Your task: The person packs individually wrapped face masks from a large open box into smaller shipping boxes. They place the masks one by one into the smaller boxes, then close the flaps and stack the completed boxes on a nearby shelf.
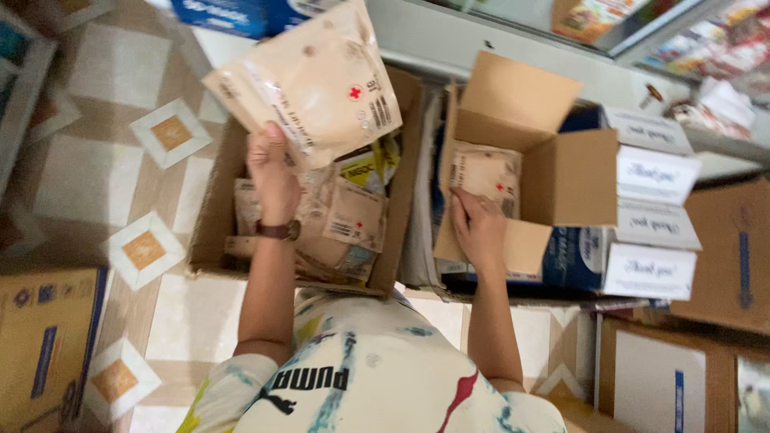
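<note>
While the left hand [273, 172] grips a beige pouch [309, 80] by its lower edge and holds it raised over the large carton [210, 216], the right hand [479, 228] presses a second pouch [485, 172] into the small box [521, 136], fingers closed on its lower edge. The small box rests on stacked blue-and-white packs [650, 216], not on the floor, and its front flap hangs loose under the wrist. Risks: the raised pouch is pinched at one edge only, so it may slip and drop among the loose pouches [345, 220] in the carton; downward pressure from the right hand may tip the small box off its stack. The box's footing appears uneven, though the view is too blurred to confirm.
</note>
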